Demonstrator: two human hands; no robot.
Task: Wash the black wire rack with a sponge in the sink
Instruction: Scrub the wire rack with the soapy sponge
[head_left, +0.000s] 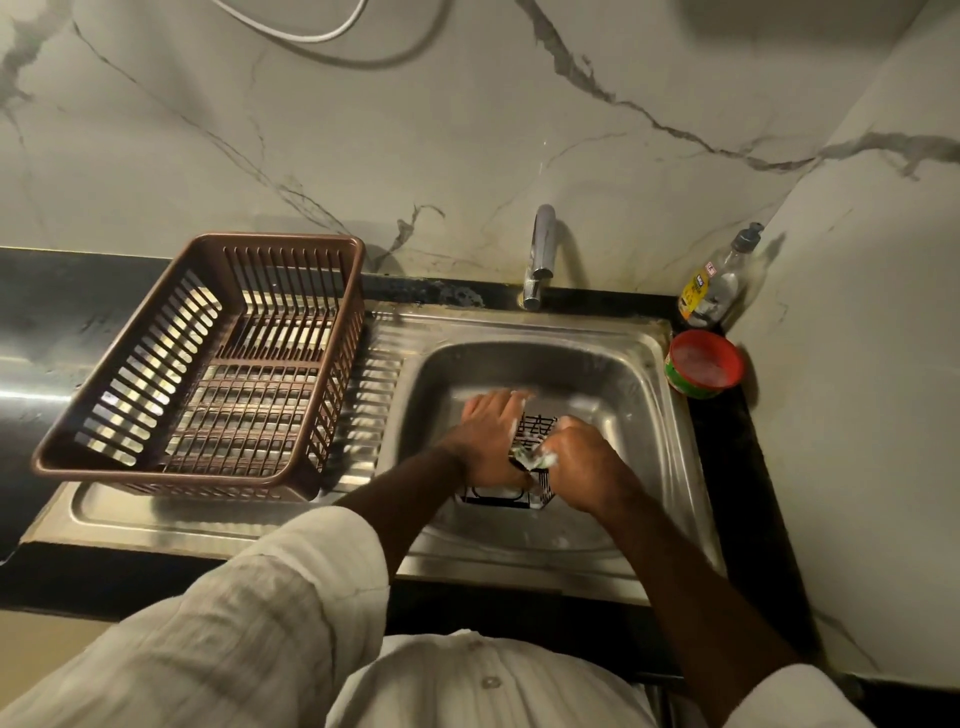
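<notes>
Black wire rack sits low in the sink, left hand pressing it flat-fingered, right hand clutching the sudsy sponge against it; likely light, stiff, soap-slick, so brace at the frame edge.

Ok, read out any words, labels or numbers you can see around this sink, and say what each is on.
Clear plastic pump bottle in the corner: yellow label with a red patch, print too small and blurred to read.
Round red and green tub beside the stainless steel sink: any print on its green band is too blurred to read.
Nothing else here carries readable text.
</notes>
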